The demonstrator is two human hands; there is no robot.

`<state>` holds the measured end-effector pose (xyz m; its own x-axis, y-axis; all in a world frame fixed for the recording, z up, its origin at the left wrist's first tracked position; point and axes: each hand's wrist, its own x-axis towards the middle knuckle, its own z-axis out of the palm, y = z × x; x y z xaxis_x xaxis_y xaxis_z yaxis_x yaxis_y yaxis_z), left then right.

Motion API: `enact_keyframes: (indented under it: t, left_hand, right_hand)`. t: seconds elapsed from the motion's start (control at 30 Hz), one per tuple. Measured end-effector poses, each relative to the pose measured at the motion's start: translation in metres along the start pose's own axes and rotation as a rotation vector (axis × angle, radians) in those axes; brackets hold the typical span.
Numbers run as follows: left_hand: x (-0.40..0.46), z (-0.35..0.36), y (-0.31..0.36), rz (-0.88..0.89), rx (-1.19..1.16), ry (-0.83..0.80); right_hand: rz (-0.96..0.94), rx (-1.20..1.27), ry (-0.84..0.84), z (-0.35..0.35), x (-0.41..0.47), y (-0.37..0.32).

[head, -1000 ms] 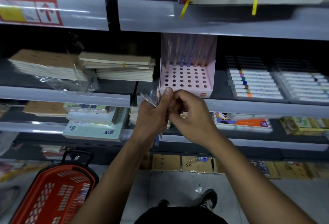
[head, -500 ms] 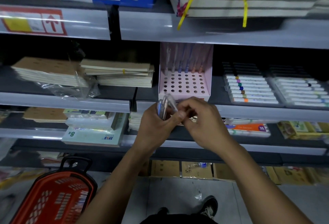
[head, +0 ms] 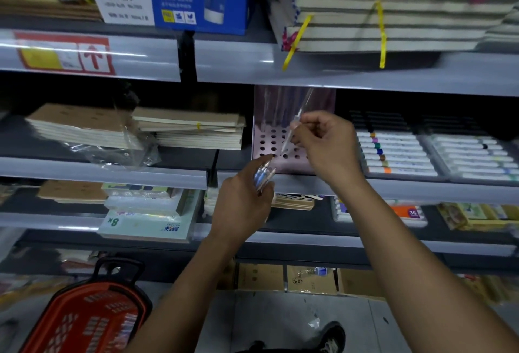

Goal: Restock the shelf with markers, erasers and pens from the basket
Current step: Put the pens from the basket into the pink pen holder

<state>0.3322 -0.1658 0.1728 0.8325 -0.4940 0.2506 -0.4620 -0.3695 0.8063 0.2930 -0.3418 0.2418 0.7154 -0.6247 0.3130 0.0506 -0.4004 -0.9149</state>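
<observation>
Now my right hand [head: 327, 142], at centre frame, pinches one clear pen [head: 292, 131], tilted, its tip just over the holes of the pink rack [head: 269, 142] on the middle shelf [head: 112, 171]. Below and left of it, my left hand [head: 241, 206] grips a bundle of pens [head: 262, 176]. At the lower left of the frame sits the red basket [head: 84, 321].

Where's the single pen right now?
Head view, centre: the right hand pinches the pen tip-down over the pink holder's holes, left of the marker trays.
</observation>
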Motion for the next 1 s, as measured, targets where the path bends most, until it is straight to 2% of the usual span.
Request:
enact_keyframes:
  t: [0.2, 0.37, 0.63, 0.83, 1.0]
  left_hand:
    - [-0.003, -0.001, 0.0, -0.001, -0.005, -0.015]
    - [-0.002, 0.001, -0.003, 0.024, -0.017, -0.006]
    - [-0.002, 0.004, -0.007, 0.028, -0.029, -0.007]
    - [-0.003, 0.005, -0.008, -0.001, -0.035, -0.021]
    - [-0.003, 0.008, -0.011, -0.038, -0.14, -0.032]
  right_hand:
    - [-0.032, -0.221, 0.067, 0.017, 0.023, 0.003]
    - [-0.012, -0.246, 0.113, 0.028, 0.034, 0.005]
    - [-0.046, -0.454, 0.063, 0.038, 0.04, 0.005]
    - [-0.035, -0.535, 0.007, 0.042, 0.04, 0.008]
    - [-0.021, -0.54, -0.02, 0.043, 0.035, 0.011]
